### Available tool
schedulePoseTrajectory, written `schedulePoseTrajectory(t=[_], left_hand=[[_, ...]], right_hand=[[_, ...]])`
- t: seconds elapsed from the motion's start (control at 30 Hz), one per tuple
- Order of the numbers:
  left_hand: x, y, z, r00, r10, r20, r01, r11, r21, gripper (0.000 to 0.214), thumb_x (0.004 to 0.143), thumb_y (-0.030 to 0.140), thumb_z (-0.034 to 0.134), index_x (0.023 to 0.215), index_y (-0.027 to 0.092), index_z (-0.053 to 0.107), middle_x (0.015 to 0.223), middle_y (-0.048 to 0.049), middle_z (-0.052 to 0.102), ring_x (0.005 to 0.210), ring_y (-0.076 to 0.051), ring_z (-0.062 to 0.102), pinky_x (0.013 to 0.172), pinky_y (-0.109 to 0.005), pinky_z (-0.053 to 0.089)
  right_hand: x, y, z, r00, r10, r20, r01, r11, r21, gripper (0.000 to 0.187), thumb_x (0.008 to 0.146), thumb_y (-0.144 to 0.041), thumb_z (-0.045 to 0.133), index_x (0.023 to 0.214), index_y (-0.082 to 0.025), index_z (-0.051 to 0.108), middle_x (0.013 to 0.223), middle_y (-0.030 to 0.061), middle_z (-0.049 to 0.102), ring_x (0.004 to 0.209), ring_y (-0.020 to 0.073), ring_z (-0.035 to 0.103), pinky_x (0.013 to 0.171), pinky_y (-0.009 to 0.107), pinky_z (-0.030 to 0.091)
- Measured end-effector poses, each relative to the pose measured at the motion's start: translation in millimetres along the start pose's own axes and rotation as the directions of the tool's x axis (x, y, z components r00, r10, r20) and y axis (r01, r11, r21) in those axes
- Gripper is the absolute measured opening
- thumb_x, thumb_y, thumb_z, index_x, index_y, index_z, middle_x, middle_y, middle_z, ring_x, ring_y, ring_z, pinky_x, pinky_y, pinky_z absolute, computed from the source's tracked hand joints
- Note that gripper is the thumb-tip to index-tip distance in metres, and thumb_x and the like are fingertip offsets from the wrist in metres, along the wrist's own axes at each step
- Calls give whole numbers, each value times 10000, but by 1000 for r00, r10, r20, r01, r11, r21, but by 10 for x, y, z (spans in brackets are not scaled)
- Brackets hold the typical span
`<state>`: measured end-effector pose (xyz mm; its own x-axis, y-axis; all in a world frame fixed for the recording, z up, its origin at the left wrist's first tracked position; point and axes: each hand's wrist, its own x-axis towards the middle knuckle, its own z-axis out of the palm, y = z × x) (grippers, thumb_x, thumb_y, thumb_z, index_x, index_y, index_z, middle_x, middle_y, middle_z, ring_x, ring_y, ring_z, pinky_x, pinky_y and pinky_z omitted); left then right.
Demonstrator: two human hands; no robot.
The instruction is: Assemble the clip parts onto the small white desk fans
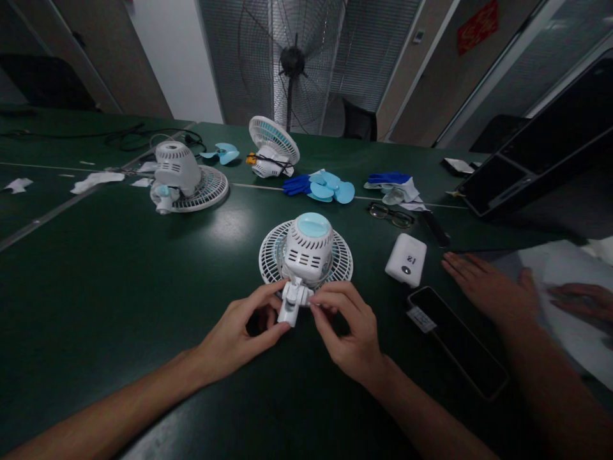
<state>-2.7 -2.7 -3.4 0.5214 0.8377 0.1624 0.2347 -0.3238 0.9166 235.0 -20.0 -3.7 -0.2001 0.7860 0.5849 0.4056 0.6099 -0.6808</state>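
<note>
A small white fan (pixel 310 249) with a light blue cap on its motor housing lies grille-down on the green table. Its white clip bracket (pixel 290 305) points toward me. My left hand (pixel 253 322) grips this bracket from the left, thumb at its lower end and fingers along its upper side. On the right, my right hand (pixel 347 319) pinches at the bracket's side joint with thumb and forefinger. Whatever small part sits between those fingertips is too small to make out.
Two more fans (pixel 177 169) (pixel 272 150), blue fan blades (pixel 330 186), gloves (pixel 395 188) and glasses (pixel 391 214) lie farther back. To the right are a white box-shaped device (pixel 406 259), a phone (pixel 457 342) and another person's hands (pixel 493 291) by paper.
</note>
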Motion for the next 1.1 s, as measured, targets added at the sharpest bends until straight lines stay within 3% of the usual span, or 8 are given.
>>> schedulePoseTrajectory(t=[0.5,0.73,0.97,1.1], left_hand=[[-6,-1,-4,1000,-4,-1,4,1000,7,556,980,271,656,1493,273,441,971,3,691,753,-121,634,682,-244,524],[-8,17,-13,1000,8,-9,-8,1000,-1,543,973,277,656,1477,234,458,955,-11,695,733,-127,635,662,-251,524],[-6,22,-27,1000,-14,16,14,1000,12,555,978,296,655,1492,246,451,1006,-25,700,754,-137,649,671,-262,535],[-10,16,-20,999,-19,40,18,999,29,574,977,277,662,1504,278,435,1038,-22,712,768,-137,657,683,-260,538]], right_hand=[[19,39,12,997,-79,18,80,996,-49,338,937,-41,634,1207,-241,667,1156,51,694,985,169,689,754,278,607],[38,22,3,999,-50,16,51,998,-43,308,946,-86,666,1208,-248,667,1151,43,710,858,145,686,667,270,600],[29,3,9,999,45,29,-45,999,-9,241,959,-156,672,1175,-260,688,1080,48,734,800,163,693,643,303,599],[2,-2,95,960,279,26,-277,933,231,150,991,-209,633,1123,-243,697,880,10,735,592,115,663,533,254,552]])
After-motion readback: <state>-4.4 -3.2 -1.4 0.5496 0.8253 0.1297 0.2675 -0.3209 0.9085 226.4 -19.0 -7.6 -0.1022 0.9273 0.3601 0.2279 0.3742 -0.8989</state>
